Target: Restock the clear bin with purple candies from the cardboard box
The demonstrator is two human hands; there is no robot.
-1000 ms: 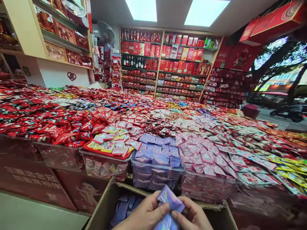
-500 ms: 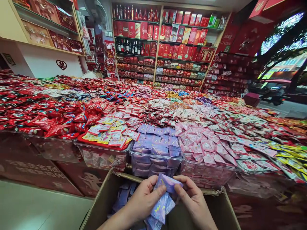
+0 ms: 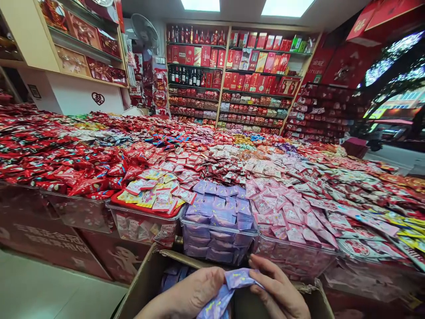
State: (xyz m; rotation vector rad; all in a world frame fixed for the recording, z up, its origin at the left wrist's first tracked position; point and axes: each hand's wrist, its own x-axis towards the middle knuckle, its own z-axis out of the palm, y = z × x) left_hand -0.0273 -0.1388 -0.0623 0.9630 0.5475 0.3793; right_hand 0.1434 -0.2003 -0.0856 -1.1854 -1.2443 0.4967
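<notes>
Over an open cardboard box [image 3: 141,283], my left hand [image 3: 195,290] is closed on purple candy packets [image 3: 215,305] that hang below its fingers. My right hand [image 3: 277,288] pinches the end of another purple packet [image 3: 239,278], whose other end touches the left hand. More purple packets [image 3: 172,277] lie inside the box, partly hidden by my left forearm. Just beyond the box stands a clear bin [image 3: 217,228] with purple packets stacked in rows.
Clear bins of pink packets [image 3: 292,212] and of yellow and white packets [image 3: 156,195] flank the purple one. Heaps of red packets [image 3: 83,173] spread to the left. Shelves with bottles and red boxes [image 3: 245,82] stand at the back. Tiled floor [image 3: 56,288] shows at lower left.
The view has tilted up, so the shelves and bins sit lower in the picture. Both hands are lower, and the upper purple packet has turned more level between them.
</notes>
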